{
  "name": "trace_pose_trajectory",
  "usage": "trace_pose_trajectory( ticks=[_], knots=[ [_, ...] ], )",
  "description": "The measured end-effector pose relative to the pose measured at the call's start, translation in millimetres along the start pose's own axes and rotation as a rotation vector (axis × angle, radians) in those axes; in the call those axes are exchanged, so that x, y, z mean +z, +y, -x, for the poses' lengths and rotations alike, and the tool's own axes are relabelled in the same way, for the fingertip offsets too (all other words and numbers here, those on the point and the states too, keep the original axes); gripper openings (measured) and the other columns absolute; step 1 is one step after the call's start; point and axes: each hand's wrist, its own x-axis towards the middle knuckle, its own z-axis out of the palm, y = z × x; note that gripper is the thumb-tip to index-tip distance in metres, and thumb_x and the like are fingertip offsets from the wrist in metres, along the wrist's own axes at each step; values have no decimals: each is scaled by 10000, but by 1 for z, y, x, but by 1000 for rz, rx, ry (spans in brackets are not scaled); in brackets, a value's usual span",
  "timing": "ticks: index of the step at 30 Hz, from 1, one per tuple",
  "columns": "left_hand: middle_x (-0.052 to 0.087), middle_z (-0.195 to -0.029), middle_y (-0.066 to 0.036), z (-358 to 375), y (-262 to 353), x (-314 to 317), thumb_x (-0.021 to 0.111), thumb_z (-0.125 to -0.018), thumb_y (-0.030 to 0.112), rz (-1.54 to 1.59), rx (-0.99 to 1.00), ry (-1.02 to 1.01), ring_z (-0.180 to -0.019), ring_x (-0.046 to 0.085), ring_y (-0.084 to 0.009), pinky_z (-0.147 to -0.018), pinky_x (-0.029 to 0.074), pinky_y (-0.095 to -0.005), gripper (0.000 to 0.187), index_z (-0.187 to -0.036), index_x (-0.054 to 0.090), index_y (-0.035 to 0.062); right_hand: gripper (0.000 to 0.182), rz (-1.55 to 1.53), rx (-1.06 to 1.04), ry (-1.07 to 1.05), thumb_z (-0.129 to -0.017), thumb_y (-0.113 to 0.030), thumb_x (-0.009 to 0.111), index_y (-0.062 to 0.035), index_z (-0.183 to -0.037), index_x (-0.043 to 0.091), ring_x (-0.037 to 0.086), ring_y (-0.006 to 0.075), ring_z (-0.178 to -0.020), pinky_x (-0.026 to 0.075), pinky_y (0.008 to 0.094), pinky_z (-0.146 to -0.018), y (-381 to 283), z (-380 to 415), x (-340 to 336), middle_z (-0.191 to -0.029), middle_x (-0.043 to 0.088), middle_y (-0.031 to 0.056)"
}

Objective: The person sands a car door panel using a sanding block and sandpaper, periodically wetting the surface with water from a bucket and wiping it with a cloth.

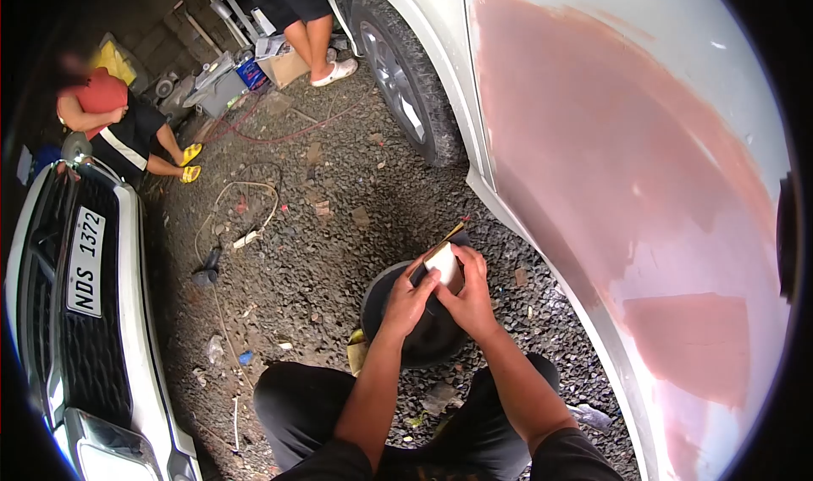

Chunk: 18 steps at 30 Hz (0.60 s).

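Observation:
Both of my hands are closed around a small white block, which looks like a sanding block, with a dark sheet like sandpaper against it. My left hand grips its left side, thumb on the pale face. From the right, my right hand holds the other side with fingers bent over the top edge. Below the hands stands a round black tub, partly hidden by them. A thin yellow strip sticks out beyond the tub's far rim.
To my right is a white car door with pinkish-brown patches, and a wheel ahead. At left stands another car's front with a number plate. A seated person and a standing person's legs are beyond. Cords lie on the gravel.

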Motion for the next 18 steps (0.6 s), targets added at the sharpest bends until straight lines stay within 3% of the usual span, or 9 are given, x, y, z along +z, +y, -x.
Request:
trace_pose_trajectory(
  ticks=[3, 6, 7, 8, 10, 13, 16, 17, 18],
  knots=[
    [691, -1246, -99, -2, -4, -4, 662, -1017, 162, 112, -64, 58, -1106, 661, -163, -977, 521, -319, 384, -1354, 613, -16, 813, 110, -27, -126, -792, -89, 826, -45, -1505, 437, 468, 392, -1328, 384, 455, -1135, -1, -1, -11, -1420, 490, 195],
    [717, -1179, -98, -4, -12, -15, 686, -1001, 172, 261, -113, 21, -1051, 689, -164, -928, 550, -324, 398, -1339, 607, -23, 753, -80, 1, 41, -845, -94, 805, -29, -1506, 452, 459, 342, -1367, 365, 430, -1156, 16, -12, -18, -1479, 464, 176],
    [716, -1181, -105, -3, -10, -19, 691, -1001, 198, 266, -144, 0, -1064, 679, -165, -946, 534, -324, 431, -1350, 595, -35, 588, -506, 264, 122, -918, -111, 750, -10, -1450, 521, 441, 290, -1397, 345, 412, -1173, 18, -12, -13, -1524, 441, 159],
    [716, -1183, -113, -2, -9, -23, 697, -1000, 225, 270, -174, -21, -1077, 670, -166, -965, 517, -324, 466, -1361, 583, -47, 439, -698, 485, 56, -996, -146, 675, 4, -1397, 576, 538, 246, -1317, 398, 367, -1134, 23, -15, -19, -1429, 564, 139],
    [701, -1234, -132, -7, -15, -30, 693, -1004, 241, 198, -205, -13, -1117, 662, -177, -973, 511, -319, 530, -1411, 532, -59, 378, -932, 809, -282, -1049, -159, 602, 22, -1381, 584, 635, 224, -1200, 459, 324, -1070, 40, -18, -32, -1256, 690, 116],
    [704, -1205, -120, -16, -20, -31, 666, -1027, 219, 82, -188, 102, -1103, 669, -185, -957, 531, -332, 475, -1404, 534, -39, 366, -626, 610, -270, -1074, -171, 567, 40, -1372, 590, 676, 192, -1118, 500, 304, -1015, 39, -15, -7, -1163, 736, 93],
    [687, -1241, -149, -15, -14, -16, 637, -1045, 243, -261, -161, 376, -1152, 640, -205, -1003, 496, -331, 519, -1449, 494, -50, 451, -198, 96, -200, -994, -78, 608, 65, -1417, 543, 630, 351, -1267, 472, 370, -1087, 11, -6, 17, -1375, 628, 257],
    [631, -1349, -198, -22, -33, -23, 584, -1070, 266, -198, -164, 316, -1242, 603, -255, -1051, 462, -351, 568, -1515, 416, -45, 645, -8, -37, -234, -912, -75, 672, 73, -1494, 438, 502, 426, -1393, 406, 443, -1157, 6, -4, 23, -1495, 492, 311],
    [552, -1451, -240, -19, -19, -11, 518, -1093, 279, -273, -259, 385, -1332, 555, -316, -1084, 440, -376, 606, -1576, 324, -32, 820, 179, -63, -257, -859, -113, 732, 54, -1558, 338, 447, 446, -1424, 371, 502, -1174, 4, -1, 35, -1562, 422, 287]
  ],
)
